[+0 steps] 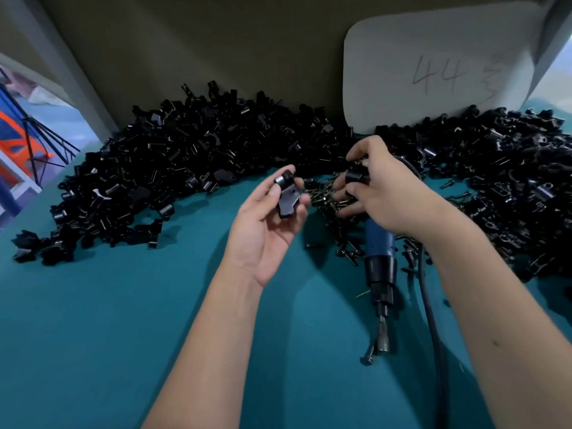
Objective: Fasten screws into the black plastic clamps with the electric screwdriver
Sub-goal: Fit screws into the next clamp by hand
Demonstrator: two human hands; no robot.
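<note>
Teal cloth covers the desk (123, 305), and a tan backboard rises behind it with a pale card (433, 72) marked "44" leaning against it. Black plastic clamps are heaped in two banks — a left pile (173, 156) and a right pile (510, 168) — curving round a bare working patch in front of the person, so stock sits within reach on either side.

Left hand (272, 218): palm up, raised just above the desk. Its grip is closed on one clamp (288, 193), pinched between thumb and fingertips with the part's face turned toward the camera — probably so the screw hole is exposed and easy to line up.

Right hand (371, 187): fingers curled round the black upper end of the electric screwdriver (379, 252). The blue body runs back under the wrist and the bit (383, 335) points toward the person, its tip low near the cloth. The outer fingers of this hand reach down into the loose screws (334, 199) scattered between the two hands; whether they have one pinched cannot be told. Carrying the tool while picking would save putting it down.

One screw (368, 358) lies just beside the bit tip; whether it touches is unclear. The black cable (430, 320) trails toward the near edge, out of the work patch.

Judged stage: clamp presented, no screw seated in it yet.
</note>
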